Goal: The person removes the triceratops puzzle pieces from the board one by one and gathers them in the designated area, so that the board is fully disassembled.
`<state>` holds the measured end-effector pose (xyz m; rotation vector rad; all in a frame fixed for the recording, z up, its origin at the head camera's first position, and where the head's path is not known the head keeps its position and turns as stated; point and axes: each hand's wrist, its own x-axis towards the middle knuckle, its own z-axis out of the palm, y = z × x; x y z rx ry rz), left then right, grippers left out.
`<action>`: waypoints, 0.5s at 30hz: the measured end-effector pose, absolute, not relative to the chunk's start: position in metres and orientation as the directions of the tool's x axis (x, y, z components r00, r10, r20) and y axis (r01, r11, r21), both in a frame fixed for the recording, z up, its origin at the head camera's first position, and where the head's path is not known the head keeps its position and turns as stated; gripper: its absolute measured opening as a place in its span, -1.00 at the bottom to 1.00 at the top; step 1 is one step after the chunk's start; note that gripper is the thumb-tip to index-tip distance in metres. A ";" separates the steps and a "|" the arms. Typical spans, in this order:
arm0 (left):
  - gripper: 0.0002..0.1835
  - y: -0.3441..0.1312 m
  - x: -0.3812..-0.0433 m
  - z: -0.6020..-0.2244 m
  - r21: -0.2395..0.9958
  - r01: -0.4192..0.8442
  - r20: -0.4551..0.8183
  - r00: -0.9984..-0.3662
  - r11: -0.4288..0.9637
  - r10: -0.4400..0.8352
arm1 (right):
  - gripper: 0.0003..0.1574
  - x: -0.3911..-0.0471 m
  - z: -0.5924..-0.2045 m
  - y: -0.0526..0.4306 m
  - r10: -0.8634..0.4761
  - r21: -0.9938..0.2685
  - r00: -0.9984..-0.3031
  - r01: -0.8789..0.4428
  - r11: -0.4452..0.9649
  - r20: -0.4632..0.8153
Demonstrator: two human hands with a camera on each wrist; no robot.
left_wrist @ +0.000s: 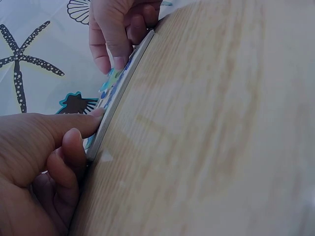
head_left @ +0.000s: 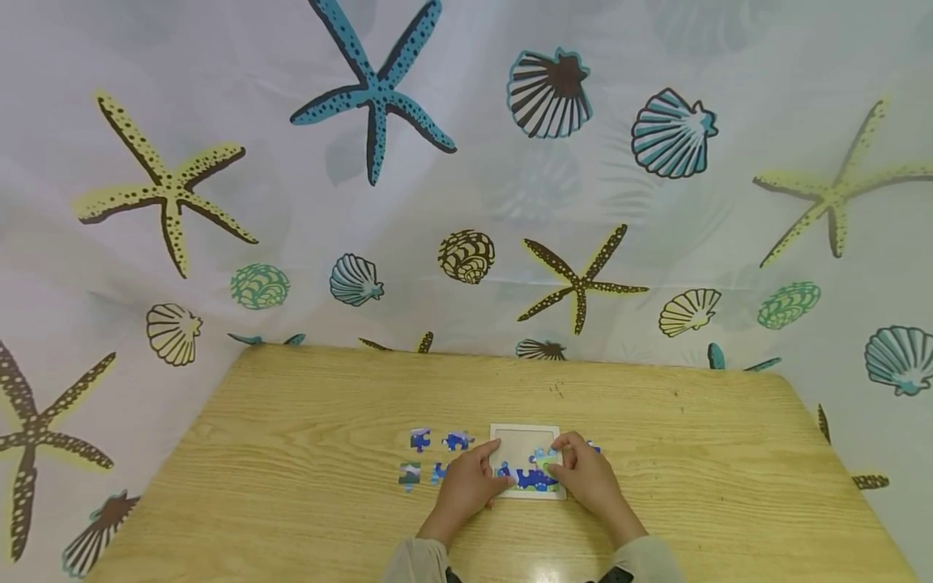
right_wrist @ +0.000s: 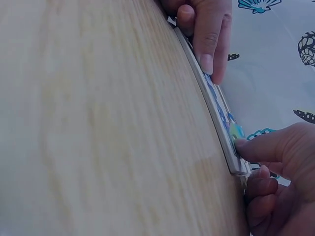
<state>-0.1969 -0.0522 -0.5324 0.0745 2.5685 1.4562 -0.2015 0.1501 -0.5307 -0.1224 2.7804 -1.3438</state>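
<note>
A white-rimmed jigsaw puzzle tray (head_left: 526, 427) lies on the table, its lower part filled with blue and purple pieces. My left hand (head_left: 469, 486) grips the tray at its left side, the thumb lying over the lower pieces and the other fingers curled by the edge, as the left wrist view shows. At the tray's right side, my right hand (head_left: 589, 478) pinches a green and light-blue puzzle piece (right_wrist: 236, 131) between thumb and index finger. That piece stands slightly raised above the others. The right hand's remaining fingers curl beside the tray's corner.
Several loose puzzle pieces, among them a purple-and-blue one (head_left: 420, 439) and a green-grey one (head_left: 410, 473), lie left of the tray. Another loose piece (head_left: 594, 447) shows partly behind the right hand. A shell-and-starfish cloth (head_left: 408, 219) rises behind the wooden table (head_left: 306, 453).
</note>
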 end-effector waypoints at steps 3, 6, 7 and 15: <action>-0.27 -0.052 -0.198 -0.534 0.849 -0.043 -0.132 -0.982 0.527 0.132 | -0.68 -0.201 -0.531 0.148 -0.081 -0.779 -0.997 -0.045 0.625 -0.007; -0.27 -0.052 -0.198 -0.535 0.845 -0.043 -0.130 -0.983 0.534 0.128 | -0.68 -0.201 -0.532 0.146 -0.066 -0.765 -0.998 -0.048 0.642 0.007; -0.27 -0.052 -0.198 -0.535 0.845 -0.044 -0.131 -0.983 0.533 0.127 | -0.68 -0.201 -0.532 0.145 -0.060 -0.760 -0.998 -0.050 0.648 0.014; -0.28 -0.052 -0.196 -0.531 0.848 -0.044 -0.129 -0.984 0.528 0.126 | -0.67 -0.200 -0.537 0.143 -0.012 -0.761 -0.997 -0.071 0.645 0.082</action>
